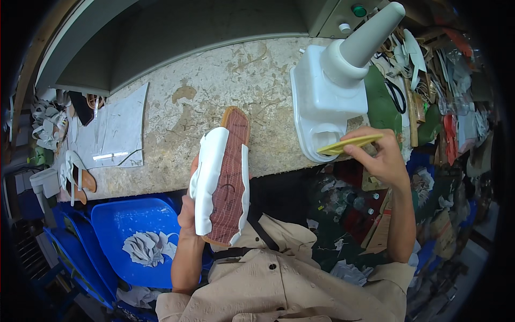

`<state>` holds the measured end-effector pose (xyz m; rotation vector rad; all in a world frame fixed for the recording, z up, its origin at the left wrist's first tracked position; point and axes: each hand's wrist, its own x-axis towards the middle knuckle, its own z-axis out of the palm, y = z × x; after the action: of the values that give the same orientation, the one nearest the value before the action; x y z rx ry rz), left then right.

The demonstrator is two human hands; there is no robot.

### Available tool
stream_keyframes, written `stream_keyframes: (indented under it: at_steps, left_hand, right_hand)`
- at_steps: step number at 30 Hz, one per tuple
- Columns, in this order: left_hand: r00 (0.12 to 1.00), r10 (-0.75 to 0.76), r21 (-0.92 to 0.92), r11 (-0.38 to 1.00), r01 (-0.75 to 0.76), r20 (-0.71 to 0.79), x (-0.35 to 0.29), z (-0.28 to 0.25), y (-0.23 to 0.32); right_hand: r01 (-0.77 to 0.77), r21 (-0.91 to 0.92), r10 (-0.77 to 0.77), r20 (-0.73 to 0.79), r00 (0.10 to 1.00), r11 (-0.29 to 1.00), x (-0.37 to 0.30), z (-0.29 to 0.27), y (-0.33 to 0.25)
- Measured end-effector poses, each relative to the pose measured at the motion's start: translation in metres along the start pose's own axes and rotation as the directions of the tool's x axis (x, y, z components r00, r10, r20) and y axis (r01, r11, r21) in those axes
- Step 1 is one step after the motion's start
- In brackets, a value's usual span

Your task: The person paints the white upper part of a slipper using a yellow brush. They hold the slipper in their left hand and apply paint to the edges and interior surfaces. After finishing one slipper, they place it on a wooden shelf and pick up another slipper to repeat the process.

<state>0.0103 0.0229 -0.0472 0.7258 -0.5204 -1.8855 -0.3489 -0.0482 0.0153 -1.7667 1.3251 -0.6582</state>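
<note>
My left hand (188, 212) is wrapped around a shoe (229, 185) from its left side, holding it with the underside up. The underside is reddish brown with a tan rim, and white upper material (210, 177) is folded over its edges. My right hand (382, 155) pinches a flat yellow strip-like tool (351, 144). The tool's left end is over the round mouth of a white plastic dispenser (337, 80), which has a grey cone on top. I cannot tell whether the tip touches what is inside the mouth.
The worn workbench (252, 75) carries a white sheet (120, 129) at left and a white sandal (78, 174) at its edge. A blue plastic chair (134, 212) holding crumpled white scraps (150, 248) stands below left. Shoe parts and tools (424, 80) crowd the right.
</note>
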Motion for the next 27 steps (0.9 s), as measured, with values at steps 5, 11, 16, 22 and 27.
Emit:
stream_keyframes:
  at_steps: [5, 11, 16, 22, 27]
  left_hand:
    - [0.999, -0.029, 0.099, 0.995, 0.031, -0.018, 0.002, -0.001, -0.003]
    - [0.999, -0.028, 0.108, 0.994, 0.030, -0.023, 0.019, 0.043, 0.006]
    - [0.999, 0.037, 0.166, 0.985, -0.040, 0.020, 0.015, 0.042, 0.009]
    - [0.997, 0.037, 0.234, 0.972, -0.020, -0.068, 0.019, 0.049, 0.013]
    - [0.995, 0.094, 0.154, 0.984, -0.091, -0.016, 0.021, 0.056, 0.016]
  right_hand:
    - [-0.303, 0.535, 0.348, 0.018, 0.937, 0.788, -0.002, 0.001, 0.010]
    - [-0.046, 0.804, 0.213, -0.102, 0.972, 0.592, -0.029, 0.075, -0.054]
    - [0.225, 0.673, 0.029, -0.344, 0.939, 0.705, -0.035, 0.107, -0.072]
    - [0.311, 0.565, -0.047, -0.432, 0.901, 0.765, -0.041, 0.115, -0.081]
    - [0.471, 0.387, -0.254, -0.492, 0.832, 0.793, -0.045, 0.122, -0.080]
